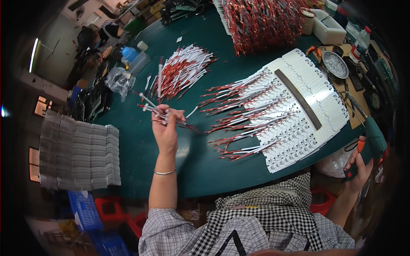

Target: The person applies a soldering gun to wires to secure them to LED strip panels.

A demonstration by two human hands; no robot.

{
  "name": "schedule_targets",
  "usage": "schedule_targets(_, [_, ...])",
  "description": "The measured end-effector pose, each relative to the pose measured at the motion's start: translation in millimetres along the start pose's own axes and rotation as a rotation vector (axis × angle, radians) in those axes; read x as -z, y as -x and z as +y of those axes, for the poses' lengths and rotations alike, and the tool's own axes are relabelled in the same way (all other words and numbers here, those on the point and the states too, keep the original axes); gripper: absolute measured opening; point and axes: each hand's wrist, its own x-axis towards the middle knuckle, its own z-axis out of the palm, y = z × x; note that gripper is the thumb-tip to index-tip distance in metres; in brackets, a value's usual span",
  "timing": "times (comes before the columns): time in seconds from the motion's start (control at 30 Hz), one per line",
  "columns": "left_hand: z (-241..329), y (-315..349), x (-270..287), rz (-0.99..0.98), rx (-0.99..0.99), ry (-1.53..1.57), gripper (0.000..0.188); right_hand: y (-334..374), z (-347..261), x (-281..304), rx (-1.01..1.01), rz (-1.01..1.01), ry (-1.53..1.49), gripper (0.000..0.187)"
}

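My left hand (165,130) is raised over the table, fingers closed on a small bunch of white-sleeved wires (159,112) with red ends. Left of centre, a loose pile of the same wires (181,68) lies beyond that hand. My right hand (361,168), at the table's right edge, grips a green pistol-shaped soldering gun (375,138) with an orange trigger. Its thin tip points up and left, apart from the boards. Between the hands lies a panel of white circuit boards (294,115). Several rows of red-and-white wires (239,115) run out from its left side.
A dark bar (299,100) lies across the boards. At the far side hangs a big bundle of red wires (260,25). A metal dish (335,65), a white tub (329,27) and a bottle (362,40) stand far right. Stacked boards (79,153) sit left; another person (102,40) works beyond.
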Motion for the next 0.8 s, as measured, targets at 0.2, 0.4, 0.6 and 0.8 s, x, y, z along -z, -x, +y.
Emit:
schedule_targets(0.2, [-16,19,3,-0.008,-0.002,-0.091,0.034,1,4,-3,-0.003,-0.034,0.007,0.049])
schedule_targets(0.4, [-17,19,-2,0.054,0.167,0.038,0.014,3,1,-5,-0.006,-0.039,0.003,0.048])
schedule_targets(0.6, [11,6,8,0.215,0.281,-0.21,0.012,3,-2,-4,-0.004,-0.027,0.003,0.049])
schedule_targets(0.8, [-5,1,-17,-0.138,0.14,-1.464,0.04,3,-4,-8,-0.039,-0.041,-0.029,0.051])
